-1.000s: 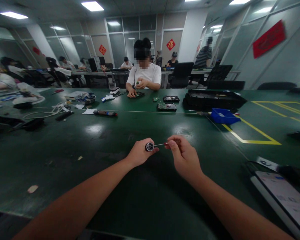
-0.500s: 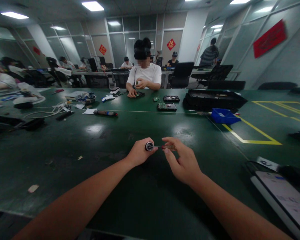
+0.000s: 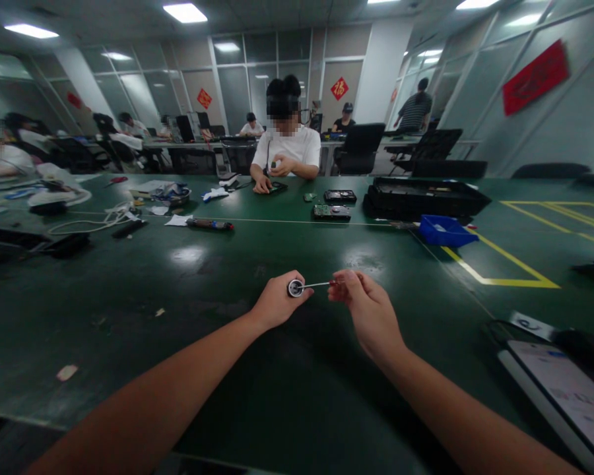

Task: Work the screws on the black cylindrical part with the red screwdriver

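As I follow through the head camera, the left hand (image 3: pixel 277 307) clasps the cylinder (image 3: pixel 294 288), round end toward me; right of that cylinder, the right hand (image 3: pixel 371 307) grips the screwdriver (image 3: pixel 317 285), its shaft roughly sideways, tip at the round end.

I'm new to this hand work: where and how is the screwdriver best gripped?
Probably by the thicker handle, from the right, as the right hand does: the thin shaft points left, toward the round part in the left hand.
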`<state>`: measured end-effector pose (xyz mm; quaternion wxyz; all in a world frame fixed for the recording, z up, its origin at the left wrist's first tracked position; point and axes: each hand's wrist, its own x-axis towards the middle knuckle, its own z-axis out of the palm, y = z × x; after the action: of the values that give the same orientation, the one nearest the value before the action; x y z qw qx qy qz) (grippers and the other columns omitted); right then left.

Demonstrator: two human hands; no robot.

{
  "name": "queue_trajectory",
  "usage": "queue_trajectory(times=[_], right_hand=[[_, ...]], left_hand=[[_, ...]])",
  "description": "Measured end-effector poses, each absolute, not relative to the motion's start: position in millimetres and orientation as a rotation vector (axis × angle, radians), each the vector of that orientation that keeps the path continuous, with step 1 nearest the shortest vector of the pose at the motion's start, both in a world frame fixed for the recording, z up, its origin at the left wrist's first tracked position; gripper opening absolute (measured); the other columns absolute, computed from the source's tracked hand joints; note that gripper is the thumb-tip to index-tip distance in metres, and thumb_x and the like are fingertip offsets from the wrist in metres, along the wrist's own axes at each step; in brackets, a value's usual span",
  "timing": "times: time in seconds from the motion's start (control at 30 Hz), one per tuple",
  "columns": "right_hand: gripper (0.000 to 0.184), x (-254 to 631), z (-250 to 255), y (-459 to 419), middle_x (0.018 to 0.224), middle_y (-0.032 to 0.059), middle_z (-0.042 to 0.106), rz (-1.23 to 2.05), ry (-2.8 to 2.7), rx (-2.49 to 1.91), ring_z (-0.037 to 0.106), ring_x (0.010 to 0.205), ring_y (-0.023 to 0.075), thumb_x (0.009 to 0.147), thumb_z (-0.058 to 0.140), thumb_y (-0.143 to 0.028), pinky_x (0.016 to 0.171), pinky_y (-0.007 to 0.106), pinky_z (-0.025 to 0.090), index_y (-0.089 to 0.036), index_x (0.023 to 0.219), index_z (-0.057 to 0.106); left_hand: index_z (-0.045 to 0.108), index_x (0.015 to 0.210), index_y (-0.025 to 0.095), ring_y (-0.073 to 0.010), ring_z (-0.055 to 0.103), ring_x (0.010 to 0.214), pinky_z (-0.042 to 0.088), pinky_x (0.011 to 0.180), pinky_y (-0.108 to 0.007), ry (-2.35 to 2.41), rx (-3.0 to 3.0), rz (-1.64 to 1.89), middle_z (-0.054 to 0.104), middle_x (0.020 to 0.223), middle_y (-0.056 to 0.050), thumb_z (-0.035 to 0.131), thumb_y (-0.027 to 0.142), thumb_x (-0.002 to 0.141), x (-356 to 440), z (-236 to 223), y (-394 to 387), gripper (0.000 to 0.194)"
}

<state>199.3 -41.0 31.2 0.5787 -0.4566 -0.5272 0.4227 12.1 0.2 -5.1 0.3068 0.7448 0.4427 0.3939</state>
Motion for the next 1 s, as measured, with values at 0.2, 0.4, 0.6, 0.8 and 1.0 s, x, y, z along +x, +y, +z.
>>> queue_trajectory(times=[0.2,0.4,0.6,0.8,1.0], right_hand=[[0.031,206.0,41.7,-41.5,0.08,0.0038,0.067,0.975,-1.209,-1.044,0.065,0.072,0.0173,0.093,0.055,-0.048,0.071,0.035,0.055,-0.019,0.093,0.063],[0.026,203.7,46.2,-52.7,0.082,0.0046,0.069,0.684,-1.51,-1.141,0.068,0.075,0.0185,0.097,0.05,-0.043,0.073,0.034,0.053,-0.02,0.097,0.063],[0.024,204.9,41.0,-55.9,0.084,0.0038,0.071,0.537,-1.68,-1.169,0.07,0.079,0.0187,0.099,0.047,-0.04,0.07,0.031,0.052,-0.021,0.102,0.062],[0.02,204.5,39.5,-58.4,0.084,0.0024,0.072,0.394,-1.711,-1.147,0.071,0.078,0.0179,0.1,0.046,-0.036,0.071,0.03,0.05,-0.022,0.103,0.061],[0.02,203.8,42.8,-59.0,0.084,0.0025,0.072,0.339,-1.708,-1.182,0.07,0.077,0.018,0.101,0.045,-0.035,0.07,0.03,0.049,-0.022,0.102,0.06]], left_hand=[[0.057,0.08,0.018,-0.0116,0.049,0.064,0.035,0.059,-0.024,1.162,2.004,1.009,0.056,0.071,0.004,0.069,0.038,0.083,11.4,-4.9,0.2,0.023],[0.057,0.081,0.018,-0.0116,0.049,0.064,0.035,0.059,-0.024,1.134,1.973,0.999,0.057,0.071,0.004,0.069,0.038,0.083,10.9,-5.0,-0.6,0.023],[0.056,0.08,0.018,-0.0111,0.048,0.064,0.035,0.059,-0.023,1.13,1.973,1.011,0.055,0.071,0.005,0.068,0.036,0.084,10.2,-4.2,-1.9,0.022],[0.056,0.08,0.018,-0.0107,0.048,0.064,0.034,0.059,-0.023,1.176,1.995,1.008,0.054,0.07,0.006,0.068,0.035,0.084,11.4,-4.7,-2.5,0.021],[0.056,0.081,0.019,-0.0108,0.05,0.066,0.036,0.061,-0.023,1.157,1.999,1.012,0.055,0.071,0.006,0.068,0.034,0.084,11.6,-5.4,-2.3,0.02]])
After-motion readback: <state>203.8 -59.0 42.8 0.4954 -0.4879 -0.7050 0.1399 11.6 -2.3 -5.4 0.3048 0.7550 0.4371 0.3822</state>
